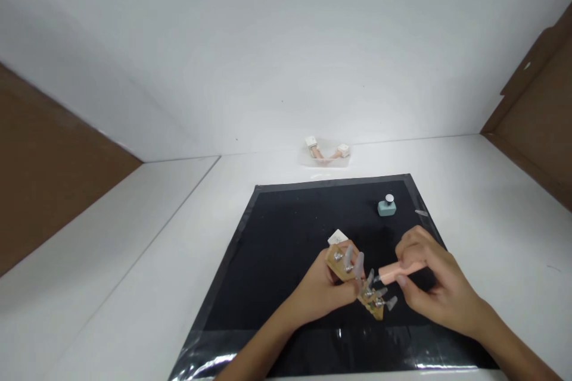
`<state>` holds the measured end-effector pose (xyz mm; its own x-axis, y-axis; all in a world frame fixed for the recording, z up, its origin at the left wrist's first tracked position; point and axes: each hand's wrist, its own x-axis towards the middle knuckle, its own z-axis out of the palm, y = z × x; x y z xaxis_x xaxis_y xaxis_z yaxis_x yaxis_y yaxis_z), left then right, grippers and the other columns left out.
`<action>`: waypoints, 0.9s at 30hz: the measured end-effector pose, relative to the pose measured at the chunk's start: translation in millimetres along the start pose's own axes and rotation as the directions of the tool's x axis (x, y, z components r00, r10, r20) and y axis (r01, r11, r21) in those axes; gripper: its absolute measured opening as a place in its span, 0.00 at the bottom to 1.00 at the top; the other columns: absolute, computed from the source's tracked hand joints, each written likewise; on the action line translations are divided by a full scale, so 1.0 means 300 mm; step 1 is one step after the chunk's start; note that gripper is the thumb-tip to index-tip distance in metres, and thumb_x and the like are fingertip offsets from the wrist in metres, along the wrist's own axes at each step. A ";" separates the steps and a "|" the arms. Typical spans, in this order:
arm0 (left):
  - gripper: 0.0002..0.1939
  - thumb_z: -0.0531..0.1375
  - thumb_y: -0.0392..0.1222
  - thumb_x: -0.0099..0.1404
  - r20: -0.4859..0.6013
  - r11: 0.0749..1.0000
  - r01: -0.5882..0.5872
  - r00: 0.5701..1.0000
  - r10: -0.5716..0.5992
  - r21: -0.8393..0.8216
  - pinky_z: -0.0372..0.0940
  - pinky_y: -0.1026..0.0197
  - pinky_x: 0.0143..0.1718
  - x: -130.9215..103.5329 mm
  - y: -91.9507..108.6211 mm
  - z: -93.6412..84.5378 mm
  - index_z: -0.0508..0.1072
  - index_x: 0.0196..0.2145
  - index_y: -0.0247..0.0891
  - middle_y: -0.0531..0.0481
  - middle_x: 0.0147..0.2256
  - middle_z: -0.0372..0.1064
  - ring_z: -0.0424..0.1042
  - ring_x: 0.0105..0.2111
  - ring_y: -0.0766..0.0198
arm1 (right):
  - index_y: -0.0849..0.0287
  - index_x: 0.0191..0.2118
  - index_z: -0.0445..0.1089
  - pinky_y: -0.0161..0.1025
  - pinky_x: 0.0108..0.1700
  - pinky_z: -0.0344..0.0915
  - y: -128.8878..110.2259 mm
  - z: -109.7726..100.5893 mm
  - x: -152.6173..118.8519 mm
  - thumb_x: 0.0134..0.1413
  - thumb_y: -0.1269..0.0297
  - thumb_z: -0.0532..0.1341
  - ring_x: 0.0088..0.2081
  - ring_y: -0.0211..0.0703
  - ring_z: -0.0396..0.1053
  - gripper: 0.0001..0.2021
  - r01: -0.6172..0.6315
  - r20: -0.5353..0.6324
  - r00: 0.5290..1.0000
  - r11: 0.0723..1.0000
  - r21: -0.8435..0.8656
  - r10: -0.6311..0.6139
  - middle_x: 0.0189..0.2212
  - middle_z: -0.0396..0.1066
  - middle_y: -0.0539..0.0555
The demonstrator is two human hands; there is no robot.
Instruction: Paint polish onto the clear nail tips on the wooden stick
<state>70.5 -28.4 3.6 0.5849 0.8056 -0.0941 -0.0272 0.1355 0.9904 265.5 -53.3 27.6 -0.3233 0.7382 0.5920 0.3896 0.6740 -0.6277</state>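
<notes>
Reading mat [272, 244] as clock, 9–11 o'clock is lying free for passing. Teal btl [386, 209] is blocking 1–2; R hand [431, 283] is filling 3–4, L hand [328, 287] approx 6; clear bin [326, 162] is standing off-mat, 12.

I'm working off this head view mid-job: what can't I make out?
In the head view:
- Working end of the peach handle: too small and blurred to tell whether it touches a clear tip.
- Some left hand fingers: hidden behind the tan holder.
- White piece: lower part hidden by the fingers; markings too small.
- Clear tub: markings on its contents too small.
- Left forearm: cut off by the bottom edge.
</notes>
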 end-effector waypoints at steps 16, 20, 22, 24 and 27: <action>0.07 0.55 0.28 0.43 -0.035 0.932 -0.088 0.994 0.107 0.350 0.52 0.68 0.23 -0.007 0.019 0.018 0.60 0.19 0.36 0.55 0.25 0.57 0.57 0.22 0.72 | 0.55 0.31 0.57 0.39 0.27 0.57 0.008 -0.005 -0.001 0.47 0.80 0.53 0.25 0.40 0.60 0.11 -0.010 0.075 0.997 0.999 -0.033 0.012 0.23 0.60 0.48; 0.07 0.55 0.28 0.42 -0.039 0.927 -0.082 0.994 0.103 0.365 0.52 0.68 0.23 -0.007 0.021 0.021 0.60 0.18 0.36 0.55 0.25 0.58 0.57 0.22 0.72 | 0.55 0.30 0.57 0.39 0.28 0.57 0.007 -0.004 0.001 0.47 0.80 0.53 0.26 0.40 0.60 0.11 -0.010 0.042 0.999 1.000 -0.017 0.010 0.23 0.61 0.48; 0.07 0.55 0.28 0.42 -0.049 0.928 -0.071 0.994 0.095 0.366 0.52 0.68 0.22 -0.006 0.024 0.022 0.59 0.18 0.37 0.55 0.25 0.58 0.57 0.22 0.72 | 0.55 0.30 0.58 0.39 0.28 0.57 0.005 -0.004 0.002 0.47 0.80 0.53 0.25 0.40 0.60 0.10 -0.012 0.073 0.997 1.000 -0.002 0.012 0.22 0.61 0.48; 0.07 0.55 0.28 0.42 -0.061 0.925 -0.072 0.993 0.101 0.372 0.52 0.68 0.22 -0.004 0.025 0.022 0.60 0.18 0.37 0.55 0.25 0.57 0.57 0.22 0.71 | 0.55 0.31 0.58 0.39 0.28 0.57 0.006 -0.003 0.001 0.47 0.80 0.54 0.25 0.40 0.60 0.11 -0.012 0.059 0.998 0.999 -0.044 0.014 0.22 0.61 0.48; 0.07 0.55 0.29 0.42 -0.066 0.926 -0.077 0.992 0.109 0.369 0.52 0.68 0.23 -0.002 0.023 0.020 0.60 0.19 0.37 0.55 0.25 0.57 0.57 0.22 0.71 | 0.55 0.31 0.57 0.38 0.28 0.57 0.010 -0.003 -0.002 0.47 0.80 0.53 0.25 0.40 0.60 0.11 0.000 0.032 0.999 0.999 -0.035 0.001 0.23 0.61 0.47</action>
<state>74.9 -31.5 11.0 0.5236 0.8519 0.0081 0.2283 -0.1495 0.9620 267.5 -51.7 26.0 -0.3502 0.7392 0.5753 0.4194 0.6729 -0.6093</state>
